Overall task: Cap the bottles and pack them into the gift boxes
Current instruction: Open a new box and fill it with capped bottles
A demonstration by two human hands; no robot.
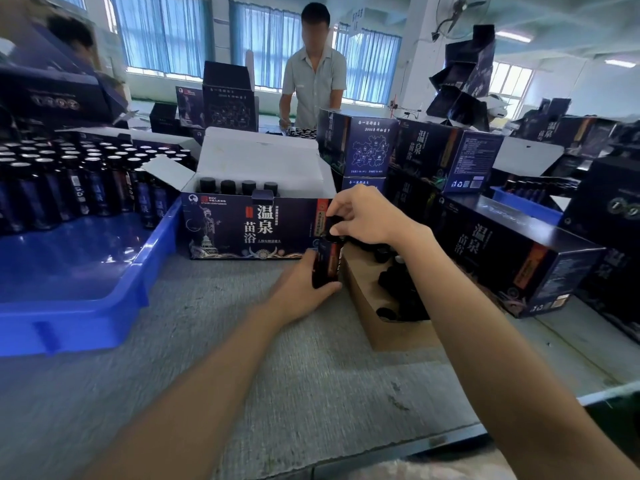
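Observation:
My left hand (304, 289) grips a dark bottle (325, 265) upright, just above the grey table. My right hand (363, 216) pinches a black cap (335, 227) on the bottle's top. Right behind them stands an open dark-blue gift box (249, 230) with its white flaps up and several capped bottles (239, 187) in its back row. A brown carton (367, 306) of loose black caps (394, 278) lies to the right of the bottle. Several uncapped bottles (69, 181) stand in a blue tray (86, 306) at the left.
Closed gift boxes (512, 251) lie and stack at the right and behind. A person in a grey shirt (313, 81) stands across the table. More open boxes sit at the far left and back. The grey table surface (242, 358) stretches in front of me.

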